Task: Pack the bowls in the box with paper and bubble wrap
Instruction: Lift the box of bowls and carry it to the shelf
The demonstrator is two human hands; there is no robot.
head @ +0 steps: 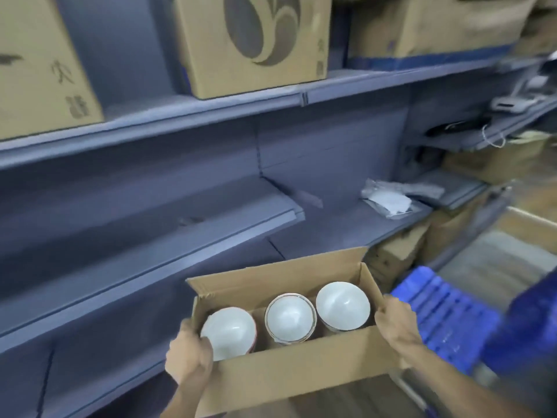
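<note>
Grey-blue shelves (211,206) carrying cardboard cartons (253,40) fill the background. In front, an open cardboard box (301,366) holds three white bowls (291,316) in a row. The left hand (190,354) and right hand (394,325) grip its ends, fingers curled over the edges.

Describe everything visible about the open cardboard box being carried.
The plain brown corrugated cardboard box is rectangular, its top flaps open, the far flap standing up. Inside, three white round bowls sit in a row, apparently parted by cardboard dividers. It is held tilted in front of grey-blue shelving, the left hand gripping its left end and the right hand its right end, fingers curled over the rim.
</note>
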